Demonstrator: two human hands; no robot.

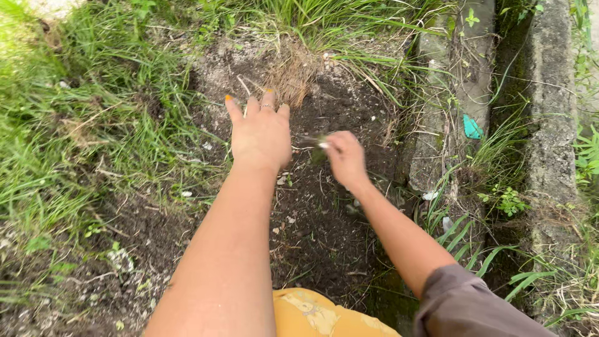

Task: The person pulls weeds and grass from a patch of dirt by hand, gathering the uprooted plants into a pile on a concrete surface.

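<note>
My left hand (261, 132) reaches forward over bare dark soil (318, 231), fingers spread and pointing toward a clump of dry brown grass roots (292, 75); it holds nothing that I can see. My right hand (345, 157) is closed around a small blurred tool or piece of plant with a pale tip and a greenish part (319, 145), just to the right of my left hand. What exactly it grips is too blurred to tell. A ring sits on a finger of my left hand.
Long green grass (81, 125) borders the soil on the left and top. A concrete kerb and drain channel (549, 125) run along the right, with a turquoise scrap (472, 128) on the edge. Yellow cloth (312, 315) shows at the bottom.
</note>
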